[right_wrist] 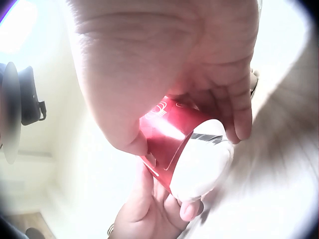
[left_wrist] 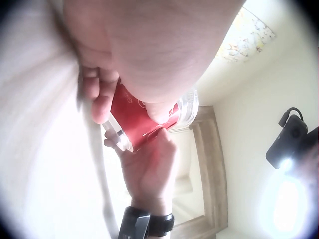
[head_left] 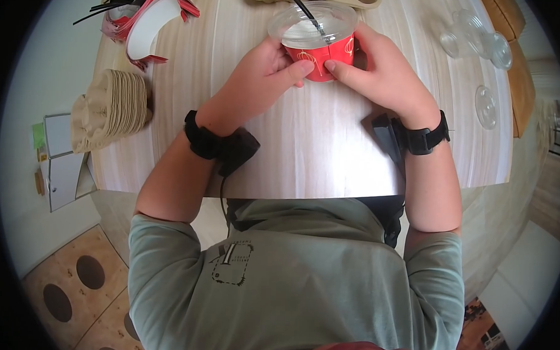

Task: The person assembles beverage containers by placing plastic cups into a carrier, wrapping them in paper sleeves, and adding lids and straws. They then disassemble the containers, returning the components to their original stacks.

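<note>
Both hands hold a clear plastic cup [head_left: 294,33] wrapped in a red paper sleeve [head_left: 324,64] with gold line drawings. A thin black stick [head_left: 309,14] leans inside the cup. My left hand [head_left: 252,78] grips its left side, thumb on the front of the sleeve. From the right, my right hand [head_left: 391,71] grips it likewise, its thumb close to the other one. In the right wrist view the cup's pale round base [right_wrist: 204,164] faces the camera, with fingers of both hands around it. The left wrist view shows the sleeve [left_wrist: 137,117] between the hands.
A moulded pulp cup carrier [head_left: 360,0] lies just beyond the cup. At the left stands a stack of such carriers [head_left: 119,104], with red paper sleeves [head_left: 128,31] and black sticks [head_left: 104,7] behind. Clear plastic cups [head_left: 473,37] and a clear lid [head_left: 486,107] lie at the right.
</note>
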